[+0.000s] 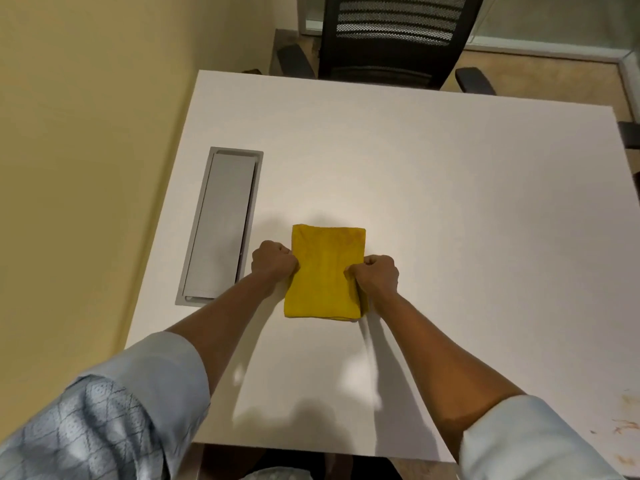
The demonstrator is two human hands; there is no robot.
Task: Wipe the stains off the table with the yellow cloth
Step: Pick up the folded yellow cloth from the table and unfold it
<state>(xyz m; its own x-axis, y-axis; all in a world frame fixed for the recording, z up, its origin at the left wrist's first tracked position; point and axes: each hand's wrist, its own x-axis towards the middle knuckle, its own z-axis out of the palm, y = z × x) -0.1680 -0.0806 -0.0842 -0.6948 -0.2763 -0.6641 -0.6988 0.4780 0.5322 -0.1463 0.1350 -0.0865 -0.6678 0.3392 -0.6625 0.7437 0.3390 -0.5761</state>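
Observation:
A folded yellow cloth (325, 271) lies flat on the white table (433, 185), near its middle. My left hand (273, 261) grips the cloth's left edge with curled fingers. My right hand (379, 275) pinches the right edge the same way. Reddish-brown stains (625, 427) mark the table at its near right corner, well away from the cloth.
A grey metal cable hatch (221, 223) is set into the table left of my left hand. A black mesh office chair (391, 36) stands at the far edge. A yellow wall (86, 150) runs along the table's left side. Another chair's armrest (630, 135) shows at the right.

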